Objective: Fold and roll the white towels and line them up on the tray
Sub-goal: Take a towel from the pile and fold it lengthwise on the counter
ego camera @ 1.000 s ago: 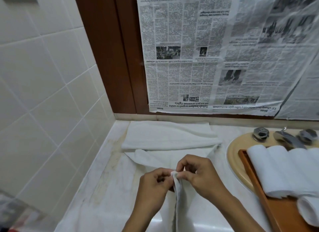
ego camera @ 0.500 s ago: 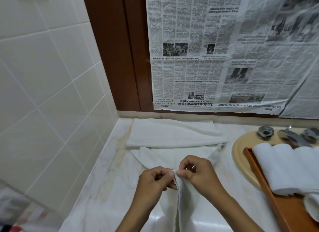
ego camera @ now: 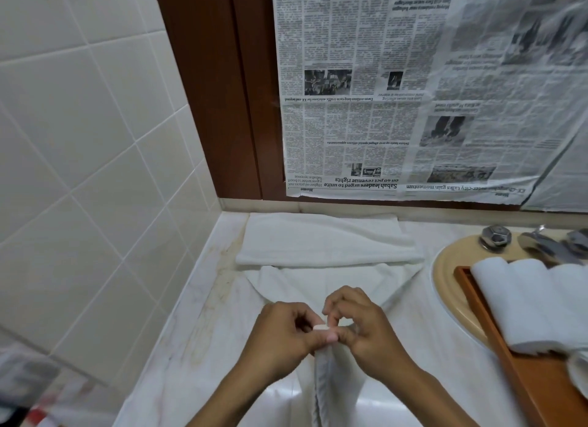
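Note:
My left hand (ego camera: 283, 340) and my right hand (ego camera: 366, 328) meet at the counter's middle, both pinching the top edge of a white towel (ego camera: 327, 382) that hangs down between them as a narrow fold. Its far part lies spread on the counter behind my hands. Another white towel (ego camera: 321, 239) lies folded flat against the back wall. At the right, a wooden tray (ego camera: 496, 325) holds several rolled white towels (ego camera: 537, 302) side by side.
The tray rests over a beige sink (ego camera: 445, 267) with chrome tap handles (ego camera: 494, 237) behind it. Tiled wall rises on the left. Newspaper (ego camera: 413, 92) covers the mirror above the marble counter (ego camera: 197, 315).
My hands have kept pinching the towel's edge together, fingers shifting slightly. The view has drifted a little to the left and down.

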`<move>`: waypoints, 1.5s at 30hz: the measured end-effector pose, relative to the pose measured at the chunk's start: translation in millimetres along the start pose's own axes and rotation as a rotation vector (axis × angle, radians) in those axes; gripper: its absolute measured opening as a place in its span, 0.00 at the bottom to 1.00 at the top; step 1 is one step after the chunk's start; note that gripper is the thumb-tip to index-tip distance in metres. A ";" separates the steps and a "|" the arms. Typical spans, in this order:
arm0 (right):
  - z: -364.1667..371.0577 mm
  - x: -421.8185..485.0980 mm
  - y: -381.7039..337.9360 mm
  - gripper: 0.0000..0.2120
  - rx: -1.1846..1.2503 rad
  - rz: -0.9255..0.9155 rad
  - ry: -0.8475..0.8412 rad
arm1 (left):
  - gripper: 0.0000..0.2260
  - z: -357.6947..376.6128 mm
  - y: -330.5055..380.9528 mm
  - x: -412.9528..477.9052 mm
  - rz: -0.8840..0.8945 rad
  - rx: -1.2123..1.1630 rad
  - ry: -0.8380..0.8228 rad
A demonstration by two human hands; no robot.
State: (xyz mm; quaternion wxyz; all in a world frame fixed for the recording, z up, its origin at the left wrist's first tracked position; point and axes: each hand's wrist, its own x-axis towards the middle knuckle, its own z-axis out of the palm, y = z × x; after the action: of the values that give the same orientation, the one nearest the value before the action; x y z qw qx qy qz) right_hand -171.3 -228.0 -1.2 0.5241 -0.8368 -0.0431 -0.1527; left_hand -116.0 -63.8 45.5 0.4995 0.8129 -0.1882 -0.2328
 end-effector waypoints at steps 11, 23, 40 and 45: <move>2.5 -8.1 -8.0 0.07 0.222 -0.056 -0.251 | 0.08 -25.3 -12.8 -20.5 0.286 0.292 -0.176; -8.7 3.9 -3.6 0.14 -0.190 -0.262 -0.231 | 0.12 -85.4 -1.2 -4.1 0.579 0.457 -0.107; -80.1 -13.7 76.4 0.31 -0.235 0.200 -0.200 | 0.00 -174.4 -47.9 69.8 0.396 0.255 0.329; -109.8 -28.6 79.4 0.34 -0.390 0.319 -0.291 | 0.10 -181.9 -69.2 91.7 0.283 0.182 0.471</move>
State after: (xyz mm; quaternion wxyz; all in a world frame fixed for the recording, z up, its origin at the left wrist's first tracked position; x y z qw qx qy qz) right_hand -203.1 -358.8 -34.0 0.3588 -0.9311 0.0443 0.0479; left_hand 67.4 48.4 37.1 0.4822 0.8516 -0.1988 0.0521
